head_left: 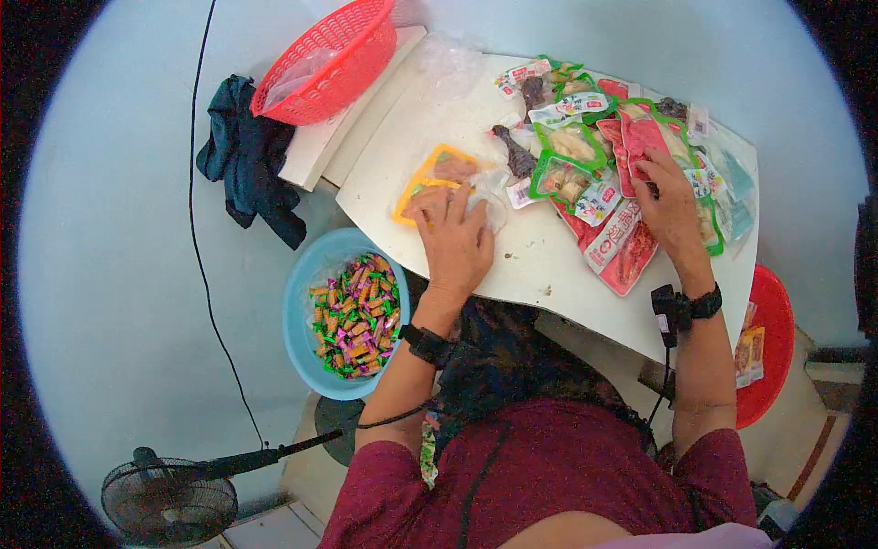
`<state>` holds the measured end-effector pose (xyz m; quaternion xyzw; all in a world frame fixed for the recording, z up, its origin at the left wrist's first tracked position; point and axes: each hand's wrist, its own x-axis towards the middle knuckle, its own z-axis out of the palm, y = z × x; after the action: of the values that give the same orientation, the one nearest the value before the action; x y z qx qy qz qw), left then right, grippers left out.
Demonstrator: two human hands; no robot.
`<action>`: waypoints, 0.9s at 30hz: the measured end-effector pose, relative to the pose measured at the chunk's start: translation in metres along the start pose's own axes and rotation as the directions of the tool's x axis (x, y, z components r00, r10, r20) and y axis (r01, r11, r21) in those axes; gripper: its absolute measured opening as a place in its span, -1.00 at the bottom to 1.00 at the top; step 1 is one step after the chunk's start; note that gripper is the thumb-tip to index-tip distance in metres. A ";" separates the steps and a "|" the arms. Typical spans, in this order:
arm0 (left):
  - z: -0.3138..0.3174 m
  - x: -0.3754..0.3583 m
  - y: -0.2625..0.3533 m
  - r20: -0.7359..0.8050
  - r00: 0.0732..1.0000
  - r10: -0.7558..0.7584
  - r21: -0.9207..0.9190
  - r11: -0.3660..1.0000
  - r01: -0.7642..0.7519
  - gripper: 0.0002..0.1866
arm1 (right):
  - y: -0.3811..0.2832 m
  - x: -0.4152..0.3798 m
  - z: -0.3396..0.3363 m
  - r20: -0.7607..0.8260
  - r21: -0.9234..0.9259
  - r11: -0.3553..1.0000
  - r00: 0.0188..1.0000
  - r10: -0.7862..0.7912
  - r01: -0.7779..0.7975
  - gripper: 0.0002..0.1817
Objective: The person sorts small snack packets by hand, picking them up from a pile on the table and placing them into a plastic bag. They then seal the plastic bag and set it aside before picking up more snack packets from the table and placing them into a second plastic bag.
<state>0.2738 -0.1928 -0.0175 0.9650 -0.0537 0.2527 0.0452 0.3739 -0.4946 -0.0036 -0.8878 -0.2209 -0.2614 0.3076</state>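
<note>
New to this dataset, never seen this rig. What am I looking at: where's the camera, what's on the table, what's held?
There is no machine here: one fisheye camera on a person's head looks down at their own two bare hands. The left hand presses on a clear bag beside a yellow packet. The right hand rests on a pile of red and green snack packets spread over the white table. A blue basin of wrapped sweets and a red basket sit to the left. Neither hand lifts anything.
</note>
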 end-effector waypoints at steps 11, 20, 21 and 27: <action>0.008 0.001 -0.085 -0.016 0.999 -0.045 0.085 0.995 0.047 -0.66 | 0.004 -0.001 0.002 -0.011 -0.006 1.000 1.000 -0.017 0.017 -0.77; 0.033 0.043 -0.139 -0.157 0.987 0.028 -0.011 0.999 -0.030 -0.68 | 0.009 -0.002 0.005 -0.005 -0.054 0.998 0.999 -0.040 0.040 -0.75; 0.033 0.049 -0.141 -0.175 0.983 0.049 -0.010 0.999 -0.051 -0.68 | 0.007 -0.001 0.003 0.005 -0.055 0.998 1.000 -0.029 0.029 -0.75; 0.022 0.067 -0.130 -0.116 0.993 0.024 0.165 0.986 -0.004 -0.62 | 0.008 -0.003 0.005 -0.006 -0.068 0.997 0.999 -0.042 0.042 -0.73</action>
<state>0.3591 -0.0719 -0.0110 0.9484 -0.0368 0.3131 -0.0332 0.3778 -0.4980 -0.0123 -0.8919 -0.2294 -0.2783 0.2726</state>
